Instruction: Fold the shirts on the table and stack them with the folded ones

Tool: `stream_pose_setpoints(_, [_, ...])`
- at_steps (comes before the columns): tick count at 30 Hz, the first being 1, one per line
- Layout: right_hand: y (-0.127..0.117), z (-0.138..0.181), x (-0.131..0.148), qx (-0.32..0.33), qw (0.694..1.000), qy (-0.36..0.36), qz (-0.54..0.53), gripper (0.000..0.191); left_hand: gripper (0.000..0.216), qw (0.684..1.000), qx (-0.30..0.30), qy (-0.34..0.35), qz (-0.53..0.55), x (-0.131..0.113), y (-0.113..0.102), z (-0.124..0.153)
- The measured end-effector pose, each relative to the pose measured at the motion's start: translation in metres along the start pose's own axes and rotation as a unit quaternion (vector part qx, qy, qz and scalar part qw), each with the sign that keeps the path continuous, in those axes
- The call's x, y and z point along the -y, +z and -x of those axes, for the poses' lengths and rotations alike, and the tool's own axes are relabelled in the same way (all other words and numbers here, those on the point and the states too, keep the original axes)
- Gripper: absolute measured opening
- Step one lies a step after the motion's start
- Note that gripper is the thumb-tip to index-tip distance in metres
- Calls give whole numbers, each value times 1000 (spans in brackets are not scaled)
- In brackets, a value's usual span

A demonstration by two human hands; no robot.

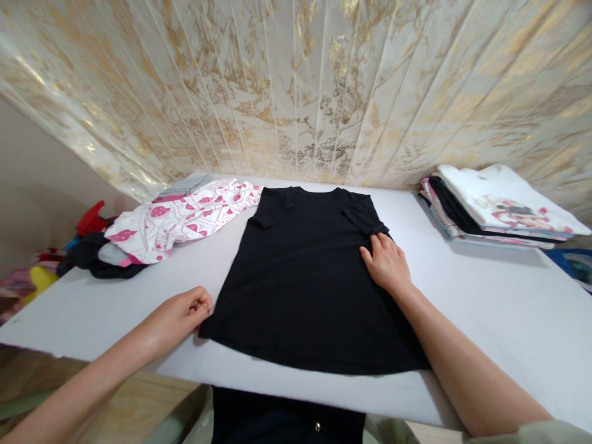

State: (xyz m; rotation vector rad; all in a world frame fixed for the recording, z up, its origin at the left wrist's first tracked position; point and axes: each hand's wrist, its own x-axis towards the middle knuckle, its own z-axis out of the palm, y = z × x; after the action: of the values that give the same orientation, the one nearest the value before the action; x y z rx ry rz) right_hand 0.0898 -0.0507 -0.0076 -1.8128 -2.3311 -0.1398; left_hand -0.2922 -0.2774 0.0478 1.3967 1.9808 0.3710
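A black short-sleeved T-shirt [305, 277] lies spread on the white table [481, 320], its neckline toward the wall and its hem toward me. Both short sleeves lie turned inward over its body. At the hem's left corner, my left hand [187, 310] is closed, fingers curled, with the edge of the cloth at its fingertips. My right hand [387, 262] rests flat and open on the shirt's right side, just below the sleeve; its fingertips touch the fabric there.
A neat stack of folded clothes, topped by a white printed shirt [509, 200], stands at the right. Loose clothes, including a white and pink patterned garment [185, 216], are heaped at the left. A gold-patterned curtain [314, 92] hangs behind the table.
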Motion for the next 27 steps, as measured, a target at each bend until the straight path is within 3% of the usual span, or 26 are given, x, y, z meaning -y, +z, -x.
stream_pose_setpoints(6, [0,0,0,-3,1000,-1,-7,57,27,999,-10,-5,-43,-6,8,9])
stream_pose_setpoints(11, [-1,0,1,-1,1000,-1,-3,57,14,999,-12,19,-30,2,10,6])
stream_pose_setpoints(15, [-2,1,1,4,1000,1,-3,58,12,997,44,10,57,10,-1,3])
stream_pose_setpoints(19, [-2,1,1,4,1000,2,-6,57,12,990,98,-43,95,17,-12,5])
stream_pose_setpoints(23, [-2,1,0,-4,1000,-3,-10,57,14,994,100,-35,18,15,-17,8])
stream_pose_setpoints(27, [-1,0,0,-2,1000,-3,-10,57,16,990,84,-15,-112,-4,-22,1])
